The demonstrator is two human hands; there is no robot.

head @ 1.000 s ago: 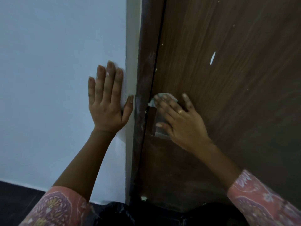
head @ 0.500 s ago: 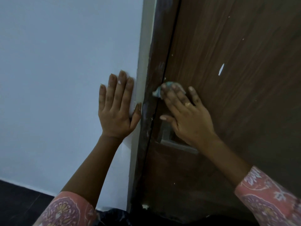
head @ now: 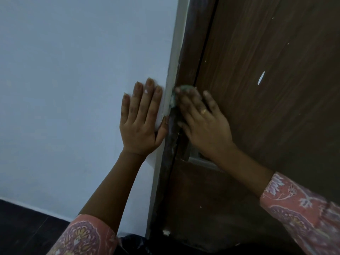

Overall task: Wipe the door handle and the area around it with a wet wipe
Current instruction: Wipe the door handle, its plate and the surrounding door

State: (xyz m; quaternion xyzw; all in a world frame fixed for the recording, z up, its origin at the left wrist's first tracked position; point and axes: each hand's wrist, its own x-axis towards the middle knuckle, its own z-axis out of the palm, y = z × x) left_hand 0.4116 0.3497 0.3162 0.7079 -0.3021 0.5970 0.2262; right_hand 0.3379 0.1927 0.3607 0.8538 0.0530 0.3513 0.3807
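Wall (head: pixel 73 89): pale blue-grey, fills left half of view. Dark floor (head: pixel 22 227) at the lower left.

Door (head: pixel 276 107): dark wood-grain panel, right half of view, a few pale chips and specks on it. Door frame (head: pixel 191 52): dark strip between wall and door, scuffed.

Left hand (head: pixel 141 122): flat on the wall just beside the frame, fingers spread and straight, holding nothing; reads as bracing. Patterned pink sleeve pushed up the forearm.

Right hand (head: pixel 204 122): laid flat across the door's edge and the frame, fingers pressing the wet wipe (head: pixel 181 91) against the surface. Hand is motion-blurred. Only a pale greenish bunch of wipe shows past the fingertips, on the frame and beside the gap.

Door handle (head: pixel 200 159): mostly hidden under the right wrist; only a strip of metal plate shows below it. Its shape cannot be made out.

Progress, as a judgement: mid-task, working the surround above the handle. Whether the handle itself is wiped cannot be told. The area below the plate shows no wet sheen, so it likely remains.
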